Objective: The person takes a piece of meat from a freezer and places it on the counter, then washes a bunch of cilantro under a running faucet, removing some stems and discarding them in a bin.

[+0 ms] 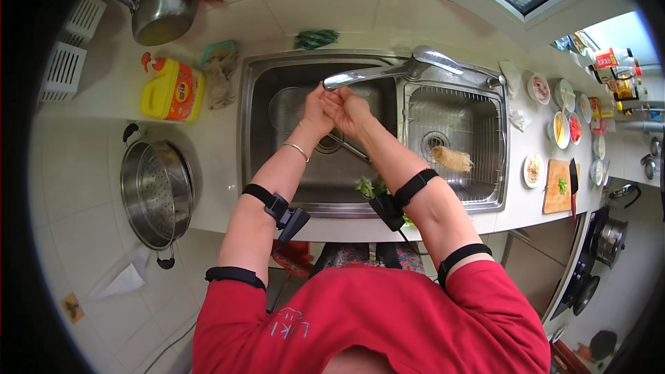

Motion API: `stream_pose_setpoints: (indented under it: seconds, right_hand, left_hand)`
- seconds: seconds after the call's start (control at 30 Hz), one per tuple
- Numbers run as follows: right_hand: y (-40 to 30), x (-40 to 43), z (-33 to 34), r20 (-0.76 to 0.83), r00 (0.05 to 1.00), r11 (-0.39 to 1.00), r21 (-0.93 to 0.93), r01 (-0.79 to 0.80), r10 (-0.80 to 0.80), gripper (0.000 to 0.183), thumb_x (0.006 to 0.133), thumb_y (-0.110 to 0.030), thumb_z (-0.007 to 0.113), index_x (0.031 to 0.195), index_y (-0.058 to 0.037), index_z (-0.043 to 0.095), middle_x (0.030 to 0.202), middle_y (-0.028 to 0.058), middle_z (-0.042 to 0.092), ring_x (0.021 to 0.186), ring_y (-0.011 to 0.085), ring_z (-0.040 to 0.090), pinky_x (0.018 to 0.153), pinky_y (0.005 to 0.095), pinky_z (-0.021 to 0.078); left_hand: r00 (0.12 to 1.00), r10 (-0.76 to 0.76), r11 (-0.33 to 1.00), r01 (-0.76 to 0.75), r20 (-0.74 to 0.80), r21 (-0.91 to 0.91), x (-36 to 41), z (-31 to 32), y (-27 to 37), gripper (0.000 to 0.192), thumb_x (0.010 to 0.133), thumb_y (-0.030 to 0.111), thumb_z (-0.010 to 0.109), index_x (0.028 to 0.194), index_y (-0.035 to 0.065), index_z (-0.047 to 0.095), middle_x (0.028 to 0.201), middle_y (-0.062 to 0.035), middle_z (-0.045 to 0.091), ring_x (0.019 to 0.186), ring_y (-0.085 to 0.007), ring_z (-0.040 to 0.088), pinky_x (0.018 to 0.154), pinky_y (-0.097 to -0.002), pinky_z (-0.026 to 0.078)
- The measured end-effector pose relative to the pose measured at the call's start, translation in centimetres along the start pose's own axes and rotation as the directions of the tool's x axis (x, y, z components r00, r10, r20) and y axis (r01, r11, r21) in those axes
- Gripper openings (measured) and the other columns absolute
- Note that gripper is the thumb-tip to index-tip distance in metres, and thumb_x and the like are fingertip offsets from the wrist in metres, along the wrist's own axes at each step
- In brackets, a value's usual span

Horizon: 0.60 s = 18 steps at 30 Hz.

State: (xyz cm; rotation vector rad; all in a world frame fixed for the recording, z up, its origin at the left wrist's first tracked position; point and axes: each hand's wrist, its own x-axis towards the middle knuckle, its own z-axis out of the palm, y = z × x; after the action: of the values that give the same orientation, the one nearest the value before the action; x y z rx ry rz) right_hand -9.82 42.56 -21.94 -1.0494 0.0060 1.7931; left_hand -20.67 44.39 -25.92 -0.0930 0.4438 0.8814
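My left hand [317, 111] and my right hand [349, 110] meet under the spout of a chrome faucet [363, 75]. Both palms look turned up, touching each other, with nothing visible in them. They are above the large basin of a stainless steel sink [270, 176]. On the basin floor, behind my left hand, is a round transparent thing [283, 106], perhaps a bowl or lid. A slim metal utensil [349, 148] lies near the drain, partly hidden by my arms. Leafy greens [365, 187] show at the front rim beside my right forearm.
A loofah-like scrubber [452, 158] lies in the smaller basin's wire rack [483, 187]. A yellow detergent jug [174, 91] and steamer pot [156, 195] stand left. Right are bowls of food [558, 130] and a cutting board [556, 202] with a knife [573, 184].
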Motion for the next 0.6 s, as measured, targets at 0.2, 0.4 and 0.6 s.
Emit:
stream_pose_setpoints:
  seconds: [0.2, 0.4, 0.6]
  right_hand:
    - [0.7, -0.9, -0.8, 0.189, 0.969, 0.951, -0.238, 0.2, -0.156, 0.02, 0.083, 0.004, 0.044, 0.098, 0.0021, 0.055, 0.098, 0.0136, 0.057, 0.089, 0.021, 0.057, 0.073, 0.0294, 0.0497]
    - [-2.5, -2.6, -0.2, 0.309, 0.794, 0.193, -0.864, 0.464, -0.523, 0.014, 0.076, -0.003, 0.057, 0.085, 0.0013, 0.065, 0.077, 0.0119, 0.065, 0.067, 0.0159, 0.061, 0.065, 0.0267, 0.0485]
    - [-8.4, -7.0, -2.6, 0.615, 0.619, -0.324, -0.786, 0.526, -0.487, 0.021, 0.075, -0.014, 0.063, 0.094, -0.006, 0.063, 0.09, 0.0112, 0.063, 0.082, 0.0226, 0.061, 0.073, 0.0295, 0.0478]
  left_hand:
    - [0.955, 0.181, 0.963, -0.124, -0.235, 0.239, 0.5, 2.0, -1.8, 0.028, 0.09, 0.024, 0.036, 0.085, 0.004, 0.053, 0.08, -0.0085, 0.059, 0.071, -0.0179, 0.056, 0.068, -0.0301, 0.048]
    - [0.848, 0.347, 0.91, -0.201, -0.401, 0.363, 2.0, 3.4, -3.2, 0.023, 0.088, 0.019, 0.035, 0.087, 0.0055, 0.054, 0.082, -0.0068, 0.058, 0.075, -0.0207, 0.057, 0.072, -0.0348, 0.048]
    - [0.977, 0.094, 0.991, -0.073, -0.192, 0.115, 0.6, 4.5, -1.0, 0.038, 0.09, 0.022, 0.028, 0.117, 0.0014, 0.043, 0.123, -0.0153, 0.045, 0.114, -0.0303, 0.045, 0.087, -0.0434, 0.042]
